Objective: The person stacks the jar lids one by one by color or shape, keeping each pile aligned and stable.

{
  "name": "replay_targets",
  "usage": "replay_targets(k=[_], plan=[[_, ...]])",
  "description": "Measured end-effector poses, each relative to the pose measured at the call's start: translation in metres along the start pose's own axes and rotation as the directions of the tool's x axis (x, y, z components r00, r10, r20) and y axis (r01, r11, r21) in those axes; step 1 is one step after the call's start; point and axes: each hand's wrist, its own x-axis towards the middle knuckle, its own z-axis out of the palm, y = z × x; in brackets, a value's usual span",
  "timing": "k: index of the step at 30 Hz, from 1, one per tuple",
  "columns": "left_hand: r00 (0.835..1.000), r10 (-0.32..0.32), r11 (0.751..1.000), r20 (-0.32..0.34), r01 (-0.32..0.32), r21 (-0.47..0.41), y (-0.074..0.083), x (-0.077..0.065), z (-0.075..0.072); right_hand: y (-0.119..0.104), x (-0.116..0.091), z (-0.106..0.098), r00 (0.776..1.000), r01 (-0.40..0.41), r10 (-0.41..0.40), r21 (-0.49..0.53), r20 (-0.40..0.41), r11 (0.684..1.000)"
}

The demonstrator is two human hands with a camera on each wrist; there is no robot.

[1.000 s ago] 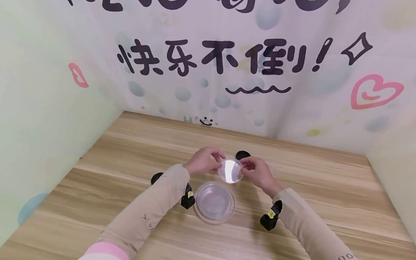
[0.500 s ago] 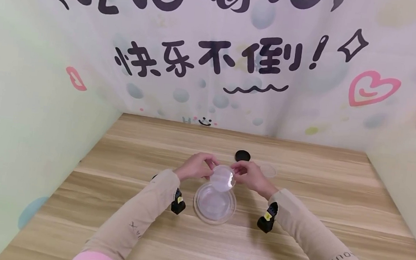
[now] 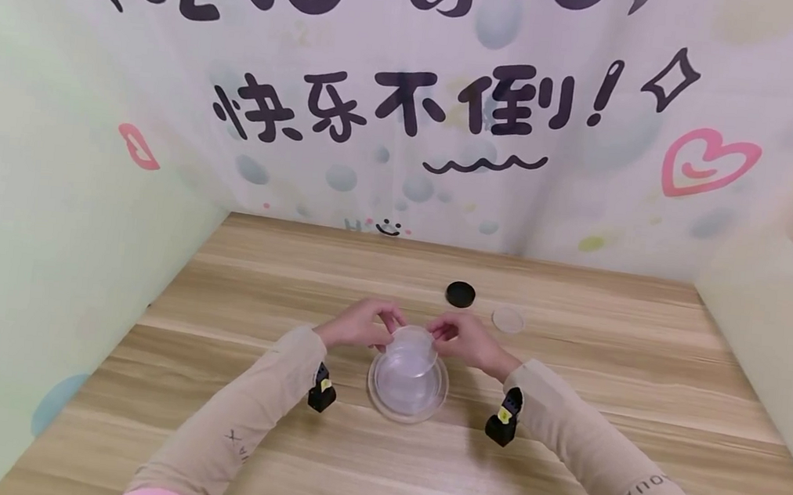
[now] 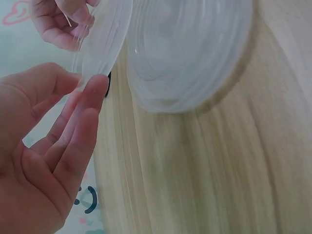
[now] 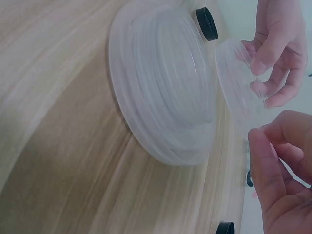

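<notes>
A small, shallow, clear round plastic dish [image 3: 412, 349] is held tilted between both hands. My left hand [image 3: 361, 323] pinches its left edge between thumb and fingers. At the opposite edge, my right hand [image 3: 468, 339] pinches it the same way. Just below and nearer me, larger clear round dishes [image 3: 373, 393] sit nested on the table, partly overlapped by the small one in the head view. In the right wrist view, a gap shows between the held dish [image 5: 239, 90] and the nested dishes [image 5: 141, 83].
Behind my right hand lie a black round cap [image 3: 460, 294] and a clear disc [image 3: 508, 319] on the wooden table [image 3: 595, 320]. Another black cap [image 5: 207, 23] shows in the right wrist view, hidden in the head view. A printed cloth wall [image 3: 388, 184] stands behind.
Both hands have brought the small dish nearer me and slightly left, over the far part of the nested dishes. The left forearm now covers the black cap at left.
</notes>
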Motion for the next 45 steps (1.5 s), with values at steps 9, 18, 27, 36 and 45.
replay_targets(k=[9, 18, 27, 36, 45], plan=[[0.996, 0.015, 1.0, 0.09, -0.015, -0.004, -0.006, -0.009, -0.001, -0.005, -0.004, 0.005, 0.996, 0.022, -0.023, 0.014, 0.088, 1.0], [0.989, 0.043, 0.999, 0.145, -0.041, -0.018, -0.012, -0.01, 0.004, -0.002, -0.008, 0.007, 0.987, -0.013, 0.006, 0.038, 0.163, 0.999], [0.986, 0.051, 0.999, 0.162, -0.047, -0.025, -0.014, -0.012, 0.008, 0.002, -0.01, 0.011, 0.981, 0.002, -0.006, 0.019, 0.193, 1.0], [0.99, 0.054, 0.999, 0.134, -0.054, 0.004, -0.017, -0.012, 0.011, 0.002, -0.01, 0.012, 0.983, 0.0, -0.002, 0.012, 0.181, 1.0], [0.992, 0.057, 0.996, 0.115, -0.064, 0.061, -0.019, -0.011, 0.012, 0.003, -0.009, 0.011, 0.984, 0.027, -0.022, -0.025, 0.177, 0.999]])
